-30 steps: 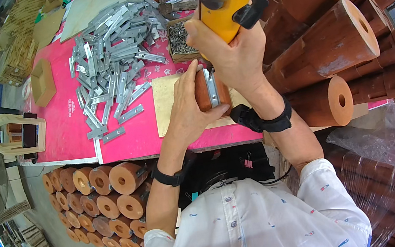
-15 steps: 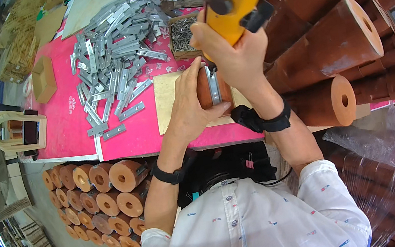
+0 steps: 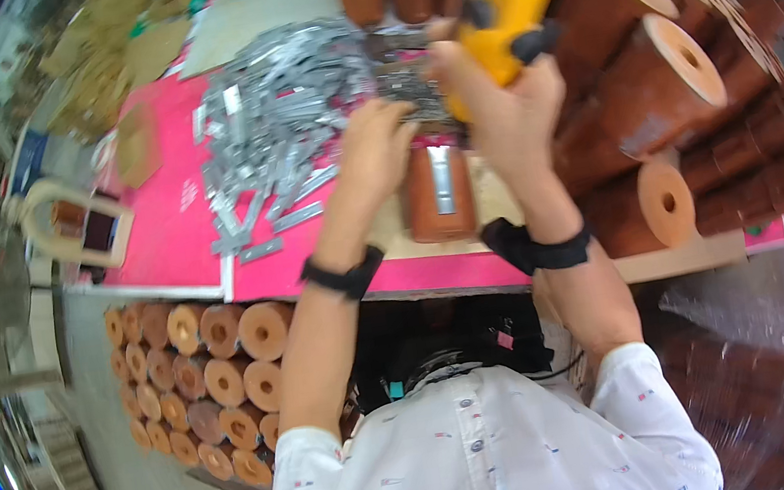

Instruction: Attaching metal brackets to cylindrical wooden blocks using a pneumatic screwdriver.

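My right hand [image 3: 515, 107] is closed around a yellow cordless drill [image 3: 512, 13], raised at the right of the work spot; motion blurs its front end. Below the two hands lies a reddish-brown cylinder [image 3: 419, 201] with a grey metal strip [image 3: 442, 178] along its top. It rests on a tan board [image 3: 393, 237]. My left hand [image 3: 371, 153] is off the cylinder, its somewhat blurred fingers apart at the near left edge of a box of screws [image 3: 411, 92]. No held thing is visible in it.
A heap of grey metal strips [image 3: 286, 99] covers the pink tabletop [image 3: 163, 217] on the left. Large brown cylinders [image 3: 660, 87] are stacked close on the right. More cylinders [image 3: 225, 379] stand piled below the table's left edge. A pale wooden frame [image 3: 73, 220] sits at the far left.
My left hand has let go of the cylinder and moved up to the screw box. The drill has lifted off the strip, moving slightly right. The whole view has shifted.
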A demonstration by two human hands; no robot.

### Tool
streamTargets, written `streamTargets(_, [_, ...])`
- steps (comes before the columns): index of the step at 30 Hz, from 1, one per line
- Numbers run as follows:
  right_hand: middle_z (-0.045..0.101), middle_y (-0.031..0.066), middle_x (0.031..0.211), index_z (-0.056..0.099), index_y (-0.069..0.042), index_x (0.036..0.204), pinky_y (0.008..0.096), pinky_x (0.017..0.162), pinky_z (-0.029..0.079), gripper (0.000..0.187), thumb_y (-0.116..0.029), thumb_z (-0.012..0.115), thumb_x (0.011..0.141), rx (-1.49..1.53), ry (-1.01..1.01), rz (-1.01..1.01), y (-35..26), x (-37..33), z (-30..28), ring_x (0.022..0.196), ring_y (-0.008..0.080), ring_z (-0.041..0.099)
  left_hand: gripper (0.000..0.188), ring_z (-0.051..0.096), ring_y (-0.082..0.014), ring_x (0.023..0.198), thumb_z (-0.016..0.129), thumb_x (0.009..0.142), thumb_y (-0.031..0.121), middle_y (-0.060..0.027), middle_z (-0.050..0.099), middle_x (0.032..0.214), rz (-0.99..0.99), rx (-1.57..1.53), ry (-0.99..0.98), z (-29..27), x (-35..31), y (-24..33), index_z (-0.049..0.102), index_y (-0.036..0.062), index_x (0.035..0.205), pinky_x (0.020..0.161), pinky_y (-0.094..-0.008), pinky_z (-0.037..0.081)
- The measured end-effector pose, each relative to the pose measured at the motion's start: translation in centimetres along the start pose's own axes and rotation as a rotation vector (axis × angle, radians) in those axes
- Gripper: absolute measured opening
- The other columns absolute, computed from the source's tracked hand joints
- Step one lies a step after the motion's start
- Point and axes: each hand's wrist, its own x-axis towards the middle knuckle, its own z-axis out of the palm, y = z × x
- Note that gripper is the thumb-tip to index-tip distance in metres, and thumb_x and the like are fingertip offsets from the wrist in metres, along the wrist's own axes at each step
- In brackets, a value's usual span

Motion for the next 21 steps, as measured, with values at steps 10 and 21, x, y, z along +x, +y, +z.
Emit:
streamTargets(10, [0.068,0.0122,0.096,0.059,0.008,0.113,0.0263,0.069,0.053,0.027,-0.007,0.064,0.091,-0.004,0.058,-0.005,-0.6,-0.1,-4.4,0.074,0.015,0.065,0.014,0.068,-0.0238,0.089,0.062,0.08,0.021,-0.0071,0.072,0.088,-0.221,0.41,-0.025,8.5,6.6,0.7,0.075,0.0172,0.083,0.077,-0.0421,0.041])
streamTargets(21, [0.067,0.0133,0.106,0.053,0.008,0.122,0.0264,0.072,0.054,0.036,-0.012,0.062,0.093,-0.102,-0.009,0.033,0.0,0.4,-4.7,0.079,0.0155,0.065,0.014,0.064,-0.0332,0.086,0.061,0.08,0.012,-0.0164,0.063,0.093,-0.162,0.138,0.408,9.4,6.9,-1.5,0.066,0.0024,0.088,0.078,-0.0461,0.048])
